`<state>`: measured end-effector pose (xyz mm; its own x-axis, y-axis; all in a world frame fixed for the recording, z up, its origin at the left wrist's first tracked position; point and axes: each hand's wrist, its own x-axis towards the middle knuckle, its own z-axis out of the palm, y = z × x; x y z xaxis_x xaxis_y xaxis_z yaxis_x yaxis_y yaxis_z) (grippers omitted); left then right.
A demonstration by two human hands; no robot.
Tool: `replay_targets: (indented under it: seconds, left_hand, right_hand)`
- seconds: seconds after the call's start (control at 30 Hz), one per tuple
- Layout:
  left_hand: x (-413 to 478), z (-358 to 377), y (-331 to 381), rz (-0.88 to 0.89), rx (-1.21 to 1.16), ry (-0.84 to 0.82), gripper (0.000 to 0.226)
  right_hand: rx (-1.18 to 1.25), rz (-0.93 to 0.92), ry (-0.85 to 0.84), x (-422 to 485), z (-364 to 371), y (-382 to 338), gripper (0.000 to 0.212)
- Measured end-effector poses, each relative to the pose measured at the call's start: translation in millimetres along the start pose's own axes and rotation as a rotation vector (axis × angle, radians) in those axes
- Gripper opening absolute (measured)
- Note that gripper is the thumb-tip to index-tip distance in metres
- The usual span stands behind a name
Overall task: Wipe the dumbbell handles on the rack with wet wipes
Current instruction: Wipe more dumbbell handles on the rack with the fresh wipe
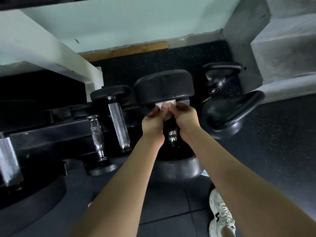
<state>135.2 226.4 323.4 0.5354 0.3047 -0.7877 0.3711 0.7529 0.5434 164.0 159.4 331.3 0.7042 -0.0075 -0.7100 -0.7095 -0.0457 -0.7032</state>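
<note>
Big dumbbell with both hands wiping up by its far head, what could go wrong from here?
The wet wipe is bunched at the far end of the handle, so the near part may get missed. Fingers sit right under the big dumbbell head and could get pinched if it rolls on the rack.

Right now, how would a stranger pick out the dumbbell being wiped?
Find the black rack; go to its right end, beside the kettlebells. The dumbbell there has the biggest heads, and both hands, left and right, press a white wipe on its handle.
</note>
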Motion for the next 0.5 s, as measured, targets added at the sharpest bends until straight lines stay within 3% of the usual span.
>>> replay_targets:
  seconds: [0.17, 0.3, 0.37, 0.43, 0.5]
  left_hand:
    - [-5, 3, -1, -0.034, -0.084, 0.07, 0.003]
    - [-3, 1, -6, -0.011, -0.071, 0.1, 0.007]
    - [1, -2, -7, -0.01, -0.05, 0.046, 0.01]
    - [4, -5, -6, -0.026, -0.035, -0.024, 0.009]
    - [7, -9, -3, -0.019, -0.034, -0.09, 0.006]
  right_hand:
    - [0.092, -0.054, 0.138, -1, 6, 9, 0.01]
    - [-0.152, -0.198, 0.211, -1, 7, 14, 0.016]
    - [-0.078, -0.176, 0.168, 3, 4, 13, 0.007]
    - [0.031, -0.1, 0.074, 5, 1, 10, 0.017]
    - [0.105, -0.015, -0.022, 9, -3, 9, 0.011]
